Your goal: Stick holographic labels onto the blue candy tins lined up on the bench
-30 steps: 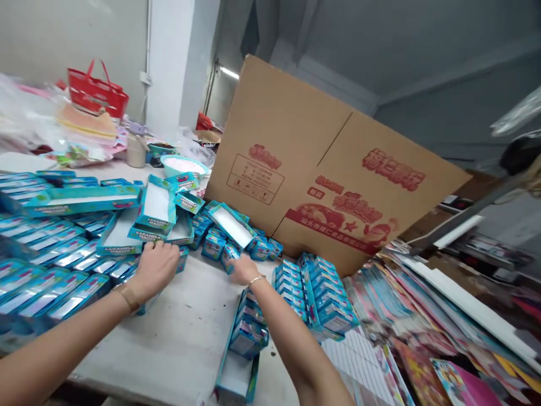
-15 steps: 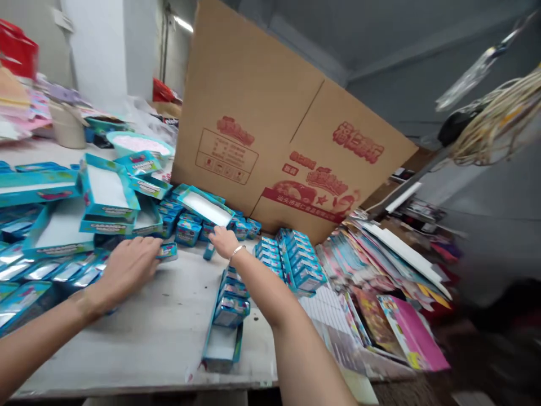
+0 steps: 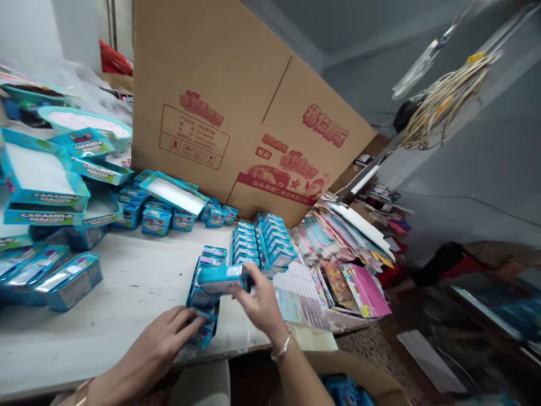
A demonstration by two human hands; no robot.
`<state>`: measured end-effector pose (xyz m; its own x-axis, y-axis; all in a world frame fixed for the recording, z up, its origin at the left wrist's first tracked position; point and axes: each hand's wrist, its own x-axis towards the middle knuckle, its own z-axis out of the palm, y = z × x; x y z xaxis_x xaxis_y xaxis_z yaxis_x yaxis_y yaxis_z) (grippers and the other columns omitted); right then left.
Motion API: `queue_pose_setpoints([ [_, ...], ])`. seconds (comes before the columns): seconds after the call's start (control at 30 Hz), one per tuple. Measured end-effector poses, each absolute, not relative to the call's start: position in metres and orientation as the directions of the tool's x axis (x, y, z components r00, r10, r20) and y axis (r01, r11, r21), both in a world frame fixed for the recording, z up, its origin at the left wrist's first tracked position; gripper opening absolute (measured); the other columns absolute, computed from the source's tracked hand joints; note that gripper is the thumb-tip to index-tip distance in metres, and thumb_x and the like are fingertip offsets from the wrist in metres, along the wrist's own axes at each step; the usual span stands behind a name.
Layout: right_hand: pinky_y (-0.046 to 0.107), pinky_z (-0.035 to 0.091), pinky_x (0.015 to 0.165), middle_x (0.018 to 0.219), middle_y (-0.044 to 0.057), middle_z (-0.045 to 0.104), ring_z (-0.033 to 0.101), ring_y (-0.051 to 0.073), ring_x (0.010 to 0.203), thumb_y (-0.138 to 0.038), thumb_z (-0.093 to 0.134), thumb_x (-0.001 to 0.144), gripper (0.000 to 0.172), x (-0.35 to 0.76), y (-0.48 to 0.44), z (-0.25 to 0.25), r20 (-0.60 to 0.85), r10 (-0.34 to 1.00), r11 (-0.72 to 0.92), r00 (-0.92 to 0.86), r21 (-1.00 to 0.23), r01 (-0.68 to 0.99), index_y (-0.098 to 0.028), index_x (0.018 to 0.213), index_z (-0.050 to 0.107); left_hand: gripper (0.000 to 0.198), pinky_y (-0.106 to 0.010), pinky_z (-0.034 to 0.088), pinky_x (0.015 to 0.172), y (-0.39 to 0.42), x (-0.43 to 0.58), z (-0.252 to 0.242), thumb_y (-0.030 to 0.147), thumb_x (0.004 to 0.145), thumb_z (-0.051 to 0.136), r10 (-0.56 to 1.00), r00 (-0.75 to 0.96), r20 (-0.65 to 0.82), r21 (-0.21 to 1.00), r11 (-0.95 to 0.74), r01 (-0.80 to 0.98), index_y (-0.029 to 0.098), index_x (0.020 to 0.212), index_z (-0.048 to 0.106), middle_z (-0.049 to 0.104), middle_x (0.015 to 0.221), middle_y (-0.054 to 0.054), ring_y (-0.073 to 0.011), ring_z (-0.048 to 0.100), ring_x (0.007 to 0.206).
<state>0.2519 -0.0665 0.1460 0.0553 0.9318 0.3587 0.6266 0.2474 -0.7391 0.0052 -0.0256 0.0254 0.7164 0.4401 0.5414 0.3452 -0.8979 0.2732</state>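
Observation:
My right hand (image 3: pixel 262 301) is closed round a small blue candy box (image 3: pixel 222 278), held just above a long blue tray (image 3: pixel 203 301) that has several like boxes in it. That tray lies at the near edge of the white table (image 3: pixel 127 293). My left hand (image 3: pixel 163 341) rests on the tray's near end, fingers stretched out against its small boxes. A silver bracelet circles my right wrist.
A big flattened cardboard carton (image 3: pixel 236 107) leans at the table's back. Empty blue trays (image 3: pixel 38 186) and filled packs (image 3: pixel 70 279) pile up on the left. More small boxes (image 3: pixel 270 239) stand in rows by stacked colourful printed sheets (image 3: pixel 338 254) on the right. A cardboard box (image 3: pixel 355 383) sits below.
Both hands drew back from the pile at the table's middle to the tray at the near edge. My right hand has picked up a small blue box. The view swung right.

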Motion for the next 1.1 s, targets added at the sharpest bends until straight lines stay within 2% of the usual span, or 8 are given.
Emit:
queue_pose_setpoints([
  [0.13, 0.032, 0.052, 0.09, 0.115, 0.008, 0.071, 0.066, 0.024, 0.104, -0.039, 0.068, 0.095, 0.037, 0.241, -0.086, 0.127, 0.328, 0.944, 0.244, -0.034, -0.627, 0.74, -0.023, 0.128, 0.063, 0.068, -0.03, 0.056, 0.086, -0.018, 0.01, 0.031, -0.002, 0.083, 0.044, 0.469, 0.734, 0.491, 0.314, -0.881, 0.353, 0.033, 0.14, 0.06, 0.07, 0.127, -0.007, -0.023, 0.068, 0.105],
  [0.37, 0.039, 0.057, 0.085, 0.115, 0.011, 0.064, 0.061, 0.029, 0.104, -0.037, 0.061, 0.098, 0.047, 0.227, -0.072, 0.118, 0.153, 0.974, 0.196, -0.166, -0.207, 0.958, -0.026, 0.143, 0.054, 0.054, -0.026, 0.06, 0.084, -0.021, 0.004, 0.013, 0.016, 0.091, 0.055, 0.559, 0.632, 0.537, 0.432, -0.825, 0.364, 0.034, 0.142, 0.056, 0.062, 0.125, -0.008, -0.0229, 0.07, 0.105],
  [0.5, 0.045, 0.046, 0.113, 0.15, 0.013, 0.046, 0.047, 0.03, 0.139, -0.042, 0.057, 0.101, 0.05, 0.227, -0.07, 0.095, 0.248, 0.967, 0.191, -0.064, -0.531, 0.825, -0.029, 0.149, 0.053, 0.061, -0.039, 0.063, 0.085, -0.033, 0.009, -0.005, 0.031, 0.093, 0.062, 0.742, 0.377, 0.555, 0.63, -0.671, 0.391, 0.03, 0.15, 0.041, 0.056, 0.126, -0.011, -0.0283, 0.066, 0.11],
  [0.6, 0.046, 0.028, 0.126, 0.168, 0.009, 0.028, 0.026, 0.028, 0.157, -0.045, 0.044, 0.107, 0.047, 0.217, -0.069, 0.084, 0.247, 0.967, 0.234, -0.068, -0.741, 0.63, -0.028, 0.15, 0.054, 0.076, -0.056, 0.053, 0.107, -0.041, 0.026, -0.018, 0.039, 0.096, 0.059, 0.825, 0.31, 0.473, 0.731, -0.564, 0.384, 0.029, 0.162, 0.021, 0.046, 0.149, -0.017, -0.037, 0.051, 0.137],
  [0.7, 0.053, 0.017, 0.128, 0.171, 0.007, 0.024, 0.013, 0.029, 0.16, -0.039, 0.047, 0.106, 0.045, 0.202, -0.061, 0.078, 0.254, 0.965, 0.238, -0.061, -0.757, 0.609, -0.026, 0.149, 0.056, 0.084, -0.061, 0.041, 0.117, -0.045, 0.04, -0.028, 0.041, 0.101, 0.048, 0.875, 0.365, 0.319, 0.834, -0.442, 0.329, 0.028, 0.166, -0.004, 0.033, 0.164, -0.019, -0.0391, 0.039, 0.149],
  [0.77, 0.058, 0.01, 0.128, 0.169, 0.006, 0.031, 0.016, 0.028, 0.16, -0.033, 0.051, 0.104, 0.041, 0.196, -0.055, 0.075, 0.251, 0.968, 0.212, -0.021, -0.768, 0.605, -0.028, 0.143, 0.061, 0.086, -0.062, 0.039, 0.118, -0.045, 0.044, -0.034, 0.043, 0.103, 0.043, 0.891, 0.393, 0.229, 0.888, -0.357, 0.29, 0.026, 0.165, -0.013, 0.032, 0.166, -0.02, -0.039, 0.039, 0.15],
  [0.9, 0.053, 0.009, 0.13, 0.162, 0.001, 0.044, 0.027, 0.023, 0.157, -0.03, 0.052, 0.102, 0.034, 0.196, -0.053, 0.069, 0.248, 0.965, 0.188, 0.084, -0.879, 0.438, -0.03, 0.13, 0.071, 0.078, -0.062, 0.027, 0.123, -0.044, 0.041, -0.044, 0.043, 0.103, 0.043, 0.875, 0.424, 0.233, 0.9, -0.36, 0.248, 0.032, 0.166, -0.002, 0.024, 0.172, -0.012, -0.0374, 0.025, 0.156],
  [1.1, 0.044, 0.016, 0.13, 0.171, 0.0, 0.023, 0.017, 0.02, 0.16, -0.027, 0.052, 0.099, 0.055, 0.193, -0.063, 0.064, 0.135, 0.978, 0.103, 0.156, -0.975, 0.198, -0.027, 0.154, 0.049, 0.086, -0.062, 0.03, 0.122, -0.049, 0.041, -0.032, 0.038, 0.102, 0.046, 0.87, 0.435, 0.234, 0.934, -0.325, 0.148, 0.035, 0.164, -0.013, 0.006, 0.176, -0.008, -0.0375, 0.024, 0.156],
])
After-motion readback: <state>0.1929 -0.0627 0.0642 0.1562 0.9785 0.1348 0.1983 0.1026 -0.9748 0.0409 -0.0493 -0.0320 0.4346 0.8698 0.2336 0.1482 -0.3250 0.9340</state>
